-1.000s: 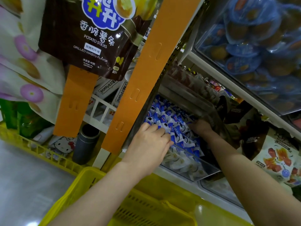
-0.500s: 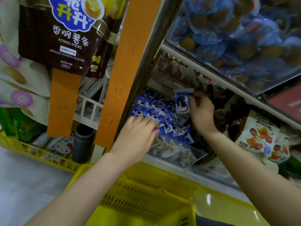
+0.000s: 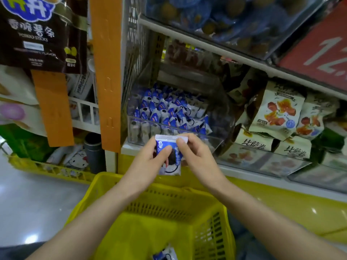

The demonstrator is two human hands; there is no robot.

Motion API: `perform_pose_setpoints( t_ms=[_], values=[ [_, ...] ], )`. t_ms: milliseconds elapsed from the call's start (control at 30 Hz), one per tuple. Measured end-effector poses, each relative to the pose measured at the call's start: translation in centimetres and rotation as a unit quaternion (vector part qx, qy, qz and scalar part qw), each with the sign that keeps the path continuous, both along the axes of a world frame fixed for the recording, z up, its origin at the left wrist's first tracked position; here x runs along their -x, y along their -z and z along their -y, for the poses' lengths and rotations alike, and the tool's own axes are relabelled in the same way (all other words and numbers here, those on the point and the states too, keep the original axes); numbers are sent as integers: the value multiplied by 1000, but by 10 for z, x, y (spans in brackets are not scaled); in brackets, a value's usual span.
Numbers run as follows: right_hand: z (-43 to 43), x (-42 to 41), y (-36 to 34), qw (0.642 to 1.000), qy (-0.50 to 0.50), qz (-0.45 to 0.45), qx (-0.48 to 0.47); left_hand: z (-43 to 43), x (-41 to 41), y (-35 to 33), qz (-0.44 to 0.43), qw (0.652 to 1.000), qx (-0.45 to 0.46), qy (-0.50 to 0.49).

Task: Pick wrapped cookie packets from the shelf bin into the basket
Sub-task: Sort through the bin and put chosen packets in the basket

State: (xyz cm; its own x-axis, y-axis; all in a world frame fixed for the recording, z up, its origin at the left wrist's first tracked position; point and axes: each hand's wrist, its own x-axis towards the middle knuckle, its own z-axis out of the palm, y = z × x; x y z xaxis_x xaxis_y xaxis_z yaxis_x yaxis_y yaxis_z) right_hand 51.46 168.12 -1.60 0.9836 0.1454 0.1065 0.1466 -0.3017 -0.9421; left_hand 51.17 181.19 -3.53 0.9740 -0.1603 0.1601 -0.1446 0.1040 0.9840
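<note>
Above the basket [image 3: 228,233], your left hand [image 3: 145,164] and right hand [image 3: 200,159] pinched one packet [image 3: 173,166]; second packet [image 3: 165,255] lay inside, bin [image 3: 216,140] held plenty more.

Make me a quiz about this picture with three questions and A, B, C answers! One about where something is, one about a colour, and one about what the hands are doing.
1. Where is the held cookie packet?
A. just above the far rim of the basket
B. on the floor
C. on the top shelf

2. What colour is the basket?
A. red
B. yellow
C. green

3. How is the cookie packet held?
A. by one hand alone
B. by nobody, it lies flat
C. two hands pinch it

Answers:
1 A, it hangs right over the basket's far rim.
2 B, its walls and rim are bright yellow.
3 C, the left hand and the right hand both pinch it near its top.
</note>
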Motion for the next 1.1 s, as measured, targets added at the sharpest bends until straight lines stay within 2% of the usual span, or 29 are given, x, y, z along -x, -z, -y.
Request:
perform_pose_setpoints(
  t_ms=[67,167,300,367,433,500,633,733,800,867,933,1000,1100],
  values=[
    [1,6,12,999,-6,-43,-18,-2,7,12,-31,999,-18,7],
    [1,13,24,987,-3,-123,-102,-4,12,24,-58,998,-22,-6],
    [-2,17,34,982,15,-147,-120,-3,16,30,-103,994,-3,-33],
    [-4,19,38,991,18,-110,-80,-4,17,33,-122,992,-8,-35],
    [-1,17,44,999,21,-23,35,-5,18,35,-134,990,-26,-39],
    [3,16,46,988,12,48,149,-7,18,36,-133,989,-48,-44],
    [8,17,45,978,-6,83,193,-4,16,38,-135,987,-78,-48],
    [16,17,44,941,-28,179,285,-1,16,39,-154,984,-80,-43],
    [19,16,43,932,-32,202,298,0,17,39,-176,982,-62,-25],
    [20,16,44,941,-24,191,277,1,18,37,-189,981,-43,-9],
    [20,15,46,965,5,143,218,2,18,37,-193,981,-33,-10],
    [22,13,45,990,43,60,118,2,18,38,-196,980,-43,-10],
    [23,7,40,994,85,-57,-38,2,20,38,-190,981,-30,-31]
  ],
)
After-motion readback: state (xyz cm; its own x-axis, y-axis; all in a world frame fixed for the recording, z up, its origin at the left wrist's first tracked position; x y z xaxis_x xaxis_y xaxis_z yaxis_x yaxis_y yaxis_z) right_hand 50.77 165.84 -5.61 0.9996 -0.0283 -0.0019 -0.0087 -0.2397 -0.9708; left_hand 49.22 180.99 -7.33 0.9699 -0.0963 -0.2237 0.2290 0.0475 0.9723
